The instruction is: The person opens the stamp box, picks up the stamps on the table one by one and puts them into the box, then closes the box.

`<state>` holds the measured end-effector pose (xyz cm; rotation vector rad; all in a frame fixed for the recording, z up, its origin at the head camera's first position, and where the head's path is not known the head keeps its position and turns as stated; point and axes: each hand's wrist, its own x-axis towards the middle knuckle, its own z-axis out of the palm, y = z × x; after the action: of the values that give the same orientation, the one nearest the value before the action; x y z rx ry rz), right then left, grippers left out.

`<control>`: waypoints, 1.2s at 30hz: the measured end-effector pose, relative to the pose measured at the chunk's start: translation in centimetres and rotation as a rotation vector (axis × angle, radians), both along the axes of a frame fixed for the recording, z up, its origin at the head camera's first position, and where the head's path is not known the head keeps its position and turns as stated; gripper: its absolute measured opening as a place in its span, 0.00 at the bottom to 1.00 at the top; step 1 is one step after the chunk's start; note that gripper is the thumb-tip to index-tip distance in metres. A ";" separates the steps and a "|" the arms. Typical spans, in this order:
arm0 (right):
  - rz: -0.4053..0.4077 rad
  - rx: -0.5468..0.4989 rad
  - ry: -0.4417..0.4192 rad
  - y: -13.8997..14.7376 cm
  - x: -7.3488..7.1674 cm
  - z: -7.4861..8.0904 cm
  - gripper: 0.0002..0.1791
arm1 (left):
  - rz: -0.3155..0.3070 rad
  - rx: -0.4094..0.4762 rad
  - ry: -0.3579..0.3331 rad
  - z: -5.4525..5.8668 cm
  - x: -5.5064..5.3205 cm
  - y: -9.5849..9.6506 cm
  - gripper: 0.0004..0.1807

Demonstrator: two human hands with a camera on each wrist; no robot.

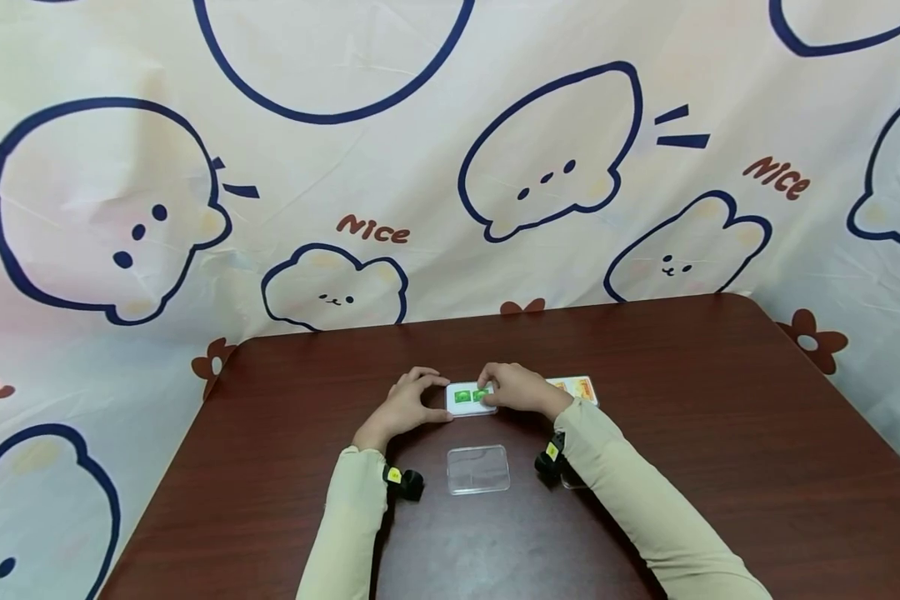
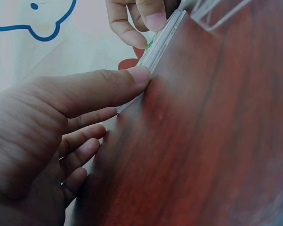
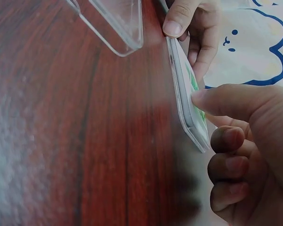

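Observation:
Far along the table lies a shallow clear case holding a white card stack (image 1: 462, 409) with green pictures on its face. My left hand (image 1: 407, 403) holds the left end of the case, thumb at the near edge and index finger at the far side. Over the right half is my right hand (image 1: 521, 388), its thumb and index finger pinching at the green-printed face. The thumb (image 3: 207, 100) touches the card face in the right wrist view, while the other fingers curl beside it. A clear plastic lid (image 1: 478, 470) lies flat nearer to me.
Cards with orange pictures (image 1: 585, 388) lie to the right, partly behind the right hand. Another clear plastic piece (image 1: 572, 481) shows beneath the right forearm. The brown table (image 1: 292, 533) meets a printed cloth (image 1: 435, 275) at its far edge.

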<state>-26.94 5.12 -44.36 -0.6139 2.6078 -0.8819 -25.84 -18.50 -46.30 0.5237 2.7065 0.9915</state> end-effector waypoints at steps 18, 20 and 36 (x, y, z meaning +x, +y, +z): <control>-0.032 -0.007 0.011 0.2 0.2 0.0 0.14 | -0.001 -0.017 0.003 0.1 0.0 0.1 0.31; -0.035 -0.019 0.018 0.3 0.3 0.0 0.14 | 0.002 -0.013 0.002 0.2 0.0 0.2 0.31; 0.047 -0.218 0.015 2.4 3.3 0.0 0.19 | -0.006 -0.013 0.010 0.5 0.2 0.1 0.31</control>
<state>-23.67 7.53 -44.40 -0.7375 2.5183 -1.1598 -25.64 -18.42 -45.78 0.5359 2.7160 0.9719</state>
